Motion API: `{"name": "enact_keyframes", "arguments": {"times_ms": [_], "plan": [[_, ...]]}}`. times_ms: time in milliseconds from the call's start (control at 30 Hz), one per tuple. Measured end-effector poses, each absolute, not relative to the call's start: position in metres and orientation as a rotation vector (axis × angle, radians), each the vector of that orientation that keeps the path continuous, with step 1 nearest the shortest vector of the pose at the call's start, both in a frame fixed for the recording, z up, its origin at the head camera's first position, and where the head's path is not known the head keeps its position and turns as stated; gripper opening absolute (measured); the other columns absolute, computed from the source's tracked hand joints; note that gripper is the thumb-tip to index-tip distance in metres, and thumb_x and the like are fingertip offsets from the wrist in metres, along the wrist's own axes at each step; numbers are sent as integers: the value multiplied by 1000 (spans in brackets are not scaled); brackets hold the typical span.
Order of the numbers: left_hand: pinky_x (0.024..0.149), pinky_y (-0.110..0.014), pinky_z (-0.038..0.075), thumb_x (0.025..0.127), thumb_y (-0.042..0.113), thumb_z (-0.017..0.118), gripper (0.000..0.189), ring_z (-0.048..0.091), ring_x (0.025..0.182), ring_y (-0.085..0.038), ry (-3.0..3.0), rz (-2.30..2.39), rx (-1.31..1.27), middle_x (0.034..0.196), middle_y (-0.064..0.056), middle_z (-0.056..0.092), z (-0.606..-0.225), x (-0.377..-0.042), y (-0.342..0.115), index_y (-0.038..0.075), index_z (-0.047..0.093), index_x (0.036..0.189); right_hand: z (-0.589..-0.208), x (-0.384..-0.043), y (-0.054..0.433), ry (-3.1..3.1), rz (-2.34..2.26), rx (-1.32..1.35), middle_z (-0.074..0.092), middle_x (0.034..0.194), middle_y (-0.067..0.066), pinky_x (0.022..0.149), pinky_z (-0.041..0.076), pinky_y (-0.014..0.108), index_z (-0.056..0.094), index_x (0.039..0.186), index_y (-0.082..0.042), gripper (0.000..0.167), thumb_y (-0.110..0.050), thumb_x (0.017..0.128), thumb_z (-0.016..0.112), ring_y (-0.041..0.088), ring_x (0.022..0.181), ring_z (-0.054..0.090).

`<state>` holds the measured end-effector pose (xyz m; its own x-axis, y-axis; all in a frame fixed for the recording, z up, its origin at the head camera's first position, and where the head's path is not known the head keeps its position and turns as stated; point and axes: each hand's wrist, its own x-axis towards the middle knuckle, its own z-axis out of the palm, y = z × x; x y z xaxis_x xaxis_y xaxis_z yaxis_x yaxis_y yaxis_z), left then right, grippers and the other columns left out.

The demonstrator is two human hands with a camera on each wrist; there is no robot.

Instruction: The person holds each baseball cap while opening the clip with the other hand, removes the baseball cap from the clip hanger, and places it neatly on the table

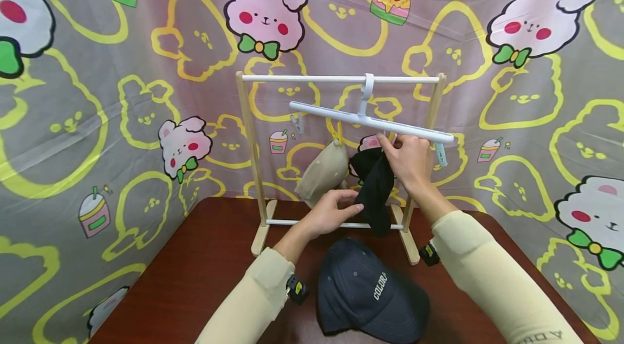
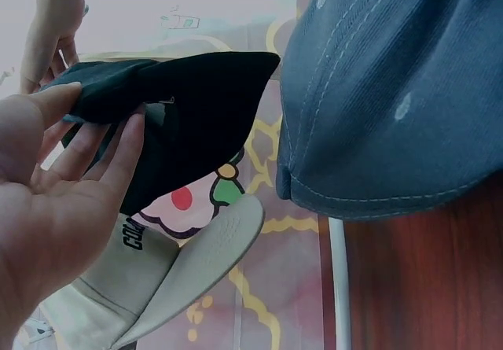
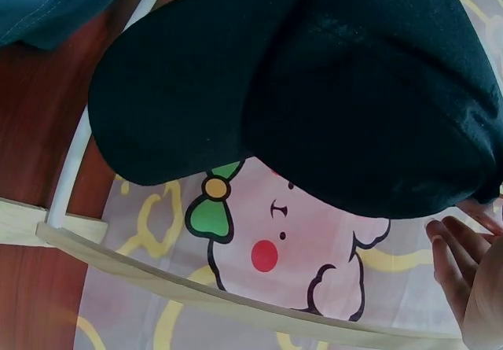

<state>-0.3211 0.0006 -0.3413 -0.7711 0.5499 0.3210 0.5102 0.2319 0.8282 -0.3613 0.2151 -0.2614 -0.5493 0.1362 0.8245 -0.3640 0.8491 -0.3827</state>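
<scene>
The right hand [image 1: 409, 160] pinched the black cap's [image 1: 374, 187] top up at the hanger [image 1: 370, 121], where a clip could take it. The left hand [image 1: 331, 213] gripped its lower edge to steady it, beside the hung beige cap [image 1: 323, 175]

At lower centre of your view, the brown table [image 1: 205, 257] carries the wooden rack [image 1: 253, 170] and the navy cap [image 1: 370, 295].
</scene>
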Motion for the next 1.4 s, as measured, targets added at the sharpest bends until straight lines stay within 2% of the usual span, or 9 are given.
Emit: {"name": "enact_keyframes", "arguments": {"times_ms": [233,533,800,1133,1400], "plan": [[84,-25,55,101,17,66,25,68,101,-12,2409,1607,1089,117,-7,74,-341,-319,1,6,73,122,-262,-361,212,-2057,634,145,53,48,5,45,29,38,61,51,-9,57,-45,94,71,30,51,53],[77,-24,55,98,12,69,22,68,97,-13,2500,1636,1004,112,-9,75,-341,-318,-1,4,75,118,-260,-362,212,-2035,636,224,49,45,5,43,28,38,58,46,-9,57,-36,94,72,29,47,49],[80,-25,55,96,9,71,16,70,94,-15,2603,1718,929,105,-8,76,-343,-320,-5,3,78,109,-258,-365,216,-2019,584,306,46,43,4,43,27,38,54,43,-10,58,-33,95,70,29,46,47],[85,-30,55,97,5,67,19,72,98,-25,2649,1834,870,104,-13,77,-344,-324,-10,0,75,114,-254,-364,218,-2045,588,335,42,43,1,41,26,37,53,44,-11,58,-31,97,68,25,42,42],[88,-36,56,97,2,67,18,71,99,-26,2731,1988,803,106,-15,76,-343,-325,-13,-1,76,112,-255,-366,222,-2056,593,338,49,45,3,43,29,37,58,46,-10,55,-31,96,68,28,47,48]]}}
